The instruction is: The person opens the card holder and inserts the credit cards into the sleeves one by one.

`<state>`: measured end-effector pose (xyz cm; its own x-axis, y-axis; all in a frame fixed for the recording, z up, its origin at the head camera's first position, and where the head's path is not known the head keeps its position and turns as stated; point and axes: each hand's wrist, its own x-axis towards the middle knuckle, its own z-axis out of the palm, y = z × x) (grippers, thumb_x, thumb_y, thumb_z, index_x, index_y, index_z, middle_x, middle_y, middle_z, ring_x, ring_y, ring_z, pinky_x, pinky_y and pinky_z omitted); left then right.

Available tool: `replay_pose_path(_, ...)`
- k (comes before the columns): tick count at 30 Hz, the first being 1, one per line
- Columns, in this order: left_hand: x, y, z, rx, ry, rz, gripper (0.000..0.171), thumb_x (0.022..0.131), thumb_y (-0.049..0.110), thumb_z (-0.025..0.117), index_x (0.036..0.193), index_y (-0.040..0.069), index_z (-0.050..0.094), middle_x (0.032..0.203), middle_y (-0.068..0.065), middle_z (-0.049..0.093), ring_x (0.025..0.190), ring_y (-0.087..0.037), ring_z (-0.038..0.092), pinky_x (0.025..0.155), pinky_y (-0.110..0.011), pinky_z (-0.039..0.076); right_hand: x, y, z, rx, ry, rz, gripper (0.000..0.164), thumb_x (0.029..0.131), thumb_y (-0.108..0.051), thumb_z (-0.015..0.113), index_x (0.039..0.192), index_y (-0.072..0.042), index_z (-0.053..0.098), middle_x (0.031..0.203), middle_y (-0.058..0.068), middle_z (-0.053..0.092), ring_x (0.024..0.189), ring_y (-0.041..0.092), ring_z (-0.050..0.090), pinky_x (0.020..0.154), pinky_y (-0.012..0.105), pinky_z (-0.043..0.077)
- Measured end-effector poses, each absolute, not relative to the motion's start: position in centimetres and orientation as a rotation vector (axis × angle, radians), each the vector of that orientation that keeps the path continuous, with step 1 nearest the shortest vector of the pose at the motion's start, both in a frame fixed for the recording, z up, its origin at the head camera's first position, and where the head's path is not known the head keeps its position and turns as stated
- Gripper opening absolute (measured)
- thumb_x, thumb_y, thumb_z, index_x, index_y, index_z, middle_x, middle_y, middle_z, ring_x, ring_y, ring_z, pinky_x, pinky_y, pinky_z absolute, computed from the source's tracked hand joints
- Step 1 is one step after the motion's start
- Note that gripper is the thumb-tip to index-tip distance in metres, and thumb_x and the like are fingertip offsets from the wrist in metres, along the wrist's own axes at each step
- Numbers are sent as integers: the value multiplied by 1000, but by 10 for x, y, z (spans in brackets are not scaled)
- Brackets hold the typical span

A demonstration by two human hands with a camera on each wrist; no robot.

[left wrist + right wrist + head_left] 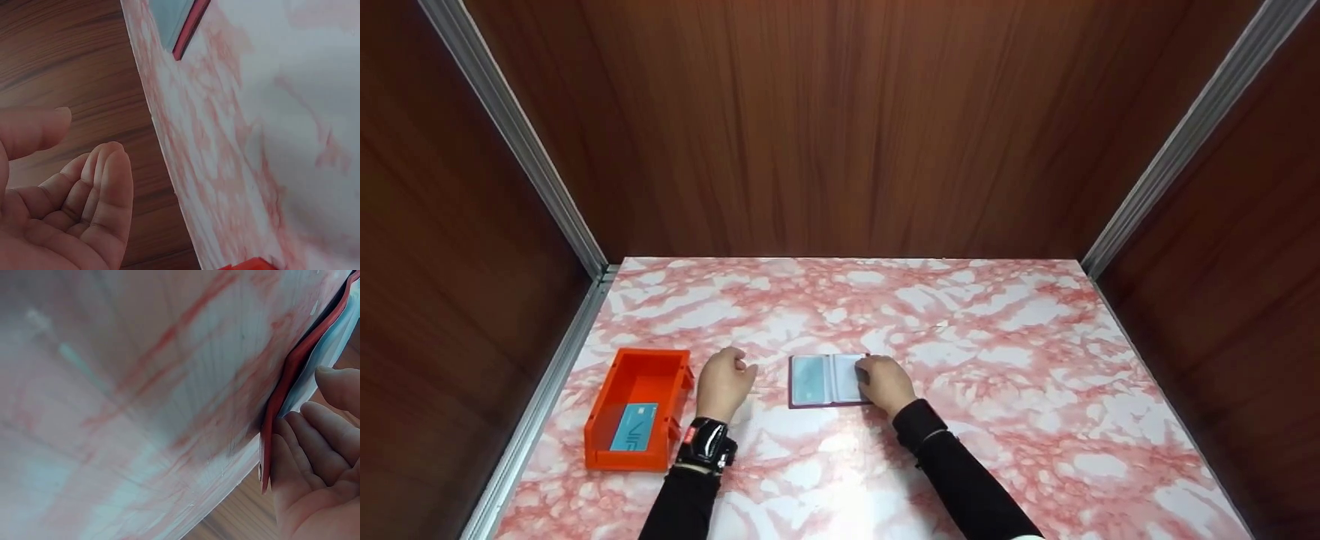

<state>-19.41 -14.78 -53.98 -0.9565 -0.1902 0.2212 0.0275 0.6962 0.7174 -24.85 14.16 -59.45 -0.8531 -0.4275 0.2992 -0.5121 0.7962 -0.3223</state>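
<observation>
Nearest of all came the black sleeves [975, 487], slanting inward from the bottom edge, each running into a black wristband [706, 444], the left one glossy with a red patch. Beyond it, the left hand [726, 382] was out over the surface [997, 337], fingers loosely bent, and the left wrist view caught the palm facing the lens, a plain gap between thumb and fingertips. That grip was relaxed and parted.

Across to the right hand [887, 384], and here was the contact! It pointed in along the line of the forearm, fingers gently bent and touching the holder [831, 380] at its right edge, while the thumb stood off from them near the clear pages: a loose, spread grip.

And the holder itself? Lying open between the two hands, right at the right fingertips and apart from the left. Its cover was red, thin and bowed in the right wrist view; inside were clear plastic pages, the left one tinted blue-green.

Out beside the left hand sat an orange bin [626, 460], open-topped and smooth, a flat blue card [635, 427] marked VIP inside. The surface was white with red marbling, and behind it rose brown wood-grain panels [840, 127] with grey metal rails [510, 120] at the corners.
</observation>
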Motion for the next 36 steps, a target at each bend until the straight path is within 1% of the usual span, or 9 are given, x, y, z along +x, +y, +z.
replay_pose_path(6,-185,-171,-525,158,-2572,-1133,30,86,10,73,109,-9,65,89,-17,65,81,-32,62,76,-47,51,-249,142,-595,744,-2781,619,23,78,-2,78,101,-1,72,95,14,70,91,33,66,82,43,52)
replay_pose_path(12,-178,-193,-518,210,-2523,-1166,30,88,10,70,111,-8,64,94,-19,65,87,-33,64,80,-47,53,-248,143,-594,744,-2781,628,20,79,0,77,99,-1,73,91,14,70,87,32,67,78,43,53)
replay_pose_path(16,-173,-208,-515,248,-2520,-1125,27,89,11,69,108,-8,65,93,-20,66,85,-34,64,78,-48,53,-249,142,-594,748,-2786,628,20,78,0,77,98,-1,73,90,14,70,86,32,66,77,43,53)
replay_pose_path(21,-165,-228,-513,342,-2566,-1087,31,91,13,67,112,-9,63,95,-21,66,86,-35,63,78,-48,52,-249,141,-593,733,-2802,631,19,79,-1,76,97,-1,72,91,14,70,87,32,66,79,44,52)
replay_pose_path(27,-156,-249,-516,436,-2640,-1001,35,92,15,64,112,-13,59,99,-28,65,92,-43,62,83,-53,48,-249,142,-592,720,-2795,634,15,80,-1,75,94,-2,72,90,14,70,87,33,66,79,45,52)
replay_pose_path(33,-151,-263,-526,519,-2786,-898,38,94,18,57,112,-15,56,108,-36,61,97,-52,58,86,-59,44,-249,142,-593,726,-2799,632,17,78,-1,76,95,-2,72,89,13,70,86,32,66,79,43,53)
replay_pose_path(36,-151,-267,-532,547,-2825,-881,40,95,19,56,114,-15,55,110,-37,60,99,-52,57,86,-60,44,-249,142,-593,728,-2791,639,19,77,-1,77,95,-2,72,89,13,70,87,32,67,79,44,53)
